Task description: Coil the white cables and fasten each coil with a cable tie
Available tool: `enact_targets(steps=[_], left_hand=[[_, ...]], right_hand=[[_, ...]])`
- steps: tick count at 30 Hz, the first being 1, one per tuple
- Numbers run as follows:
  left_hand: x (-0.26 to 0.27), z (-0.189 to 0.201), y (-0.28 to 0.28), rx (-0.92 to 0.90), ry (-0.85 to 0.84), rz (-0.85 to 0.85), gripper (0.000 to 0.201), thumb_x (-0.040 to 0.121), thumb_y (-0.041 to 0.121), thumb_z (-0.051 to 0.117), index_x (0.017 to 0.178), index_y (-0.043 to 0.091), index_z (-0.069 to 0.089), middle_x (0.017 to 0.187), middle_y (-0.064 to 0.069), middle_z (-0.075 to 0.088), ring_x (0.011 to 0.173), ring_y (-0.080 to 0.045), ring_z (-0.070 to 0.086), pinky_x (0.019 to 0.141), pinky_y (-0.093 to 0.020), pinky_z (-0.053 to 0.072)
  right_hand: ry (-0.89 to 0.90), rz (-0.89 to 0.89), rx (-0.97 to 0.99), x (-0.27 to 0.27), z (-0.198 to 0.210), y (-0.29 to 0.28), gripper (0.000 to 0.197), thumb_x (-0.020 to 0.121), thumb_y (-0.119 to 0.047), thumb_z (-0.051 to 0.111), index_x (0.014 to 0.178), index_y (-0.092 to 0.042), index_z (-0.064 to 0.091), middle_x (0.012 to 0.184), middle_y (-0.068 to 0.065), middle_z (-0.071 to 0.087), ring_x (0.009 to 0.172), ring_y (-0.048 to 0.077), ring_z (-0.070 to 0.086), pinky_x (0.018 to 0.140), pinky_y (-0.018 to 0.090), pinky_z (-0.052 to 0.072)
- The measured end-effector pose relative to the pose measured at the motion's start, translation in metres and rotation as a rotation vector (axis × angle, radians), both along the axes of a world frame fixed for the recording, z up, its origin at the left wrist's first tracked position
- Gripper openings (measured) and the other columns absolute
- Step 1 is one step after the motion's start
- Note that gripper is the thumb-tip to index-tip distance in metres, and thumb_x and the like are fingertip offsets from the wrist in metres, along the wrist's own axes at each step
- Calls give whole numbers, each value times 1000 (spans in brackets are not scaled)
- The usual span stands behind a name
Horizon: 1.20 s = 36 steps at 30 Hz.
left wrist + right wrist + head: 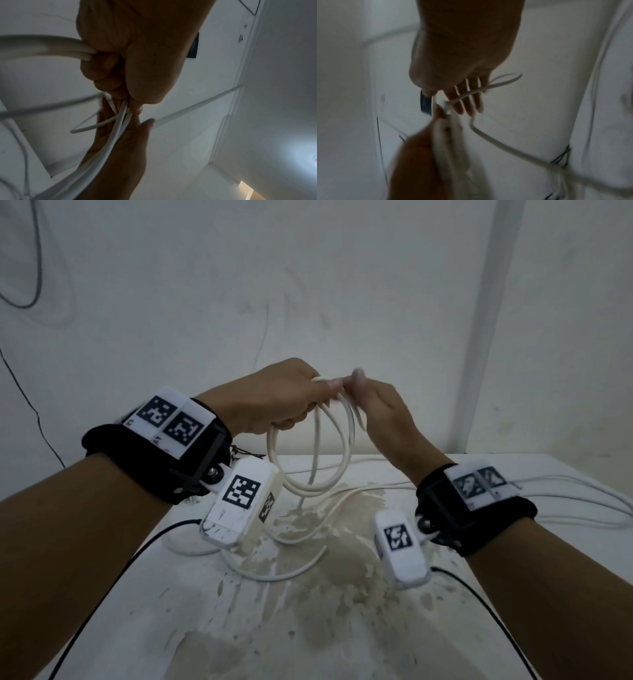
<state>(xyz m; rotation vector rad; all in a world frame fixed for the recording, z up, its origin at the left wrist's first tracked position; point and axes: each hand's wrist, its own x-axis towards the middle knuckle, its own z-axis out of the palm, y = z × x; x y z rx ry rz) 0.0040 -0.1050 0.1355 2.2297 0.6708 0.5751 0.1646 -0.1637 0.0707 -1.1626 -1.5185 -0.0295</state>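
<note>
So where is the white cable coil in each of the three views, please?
Head: the coil hangs at centre, below the left hand that grips its top, above the table.
Left wrist: its strands run from below the fist down to the lower left.
Right wrist: blurred, the bundle sits at lower centre in the left hand.
Shared landmark: the left hand's grip on the coil, with the right hand touching it.

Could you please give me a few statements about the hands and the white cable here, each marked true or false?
1. The left hand grips the coiled white cable. True.
2. The coil lies flat on the table. False: it hangs from the hand above the table.
3. The right hand is at the top of the coil, beside the left hand. True.
4. The tabletop is spotless. False: brownish stains mark it.
</note>
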Motion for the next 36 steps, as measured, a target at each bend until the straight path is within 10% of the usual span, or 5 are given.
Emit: enact_targets(steps=[4, 7, 21, 31, 36], left_hand=[[-3, 1, -4, -24, -7, -23, 45, 101, 42, 51, 71, 11, 66, 54, 1, 32, 43, -11, 25, 40, -22, 21], [-4, 1, -2, -60, -95, 12, 40, 102, 37, 51, 78, 7, 59, 56, 0, 34, 43, -10, 26, 39, -21, 22], [0, 3, -1, -235, -346, 130, 29, 103, 42, 44, 94, 16, 51, 60, 2, 34, 45, -10, 23, 39, -21, 19], [11, -14, 3, 236, -355, 193, 30, 100, 35, 53, 95, 7, 62, 52, 7, 41, 40, -6, 34, 47, -27, 28], [13, -15, -3, 433, -276, 223, 25, 102, 30, 51, 91, 9, 60, 67, 11, 54, 56, 6, 56, 56, -8, 35]], right_hand=[[-44, -80, -57, -8, 24, -2, 55, 106, -40, 36, 72, -10, 67, 61, -3, 64, 61, 16, 61, 65, 37, 49], [259, 123, -200, -7, 22, -4, 44, 105, -36, 45, 85, -2, 64, 55, 5, 48, 45, 15, 40, 45, 26, 36], [729, 592, -492, -9, 12, -10, 34, 99, -39, 49, 74, -16, 52, 57, -4, 38, 53, 11, 34, 50, 22, 29], [748, 481, -480, -15, 13, -15, 53, 101, -55, 38, 74, -13, 55, 55, 0, 40, 52, 15, 40, 55, 26, 43], [881, 618, -589, -11, 22, -18, 46, 105, -35, 35, 90, -6, 66, 61, 2, 54, 49, 14, 49, 52, 27, 50]])
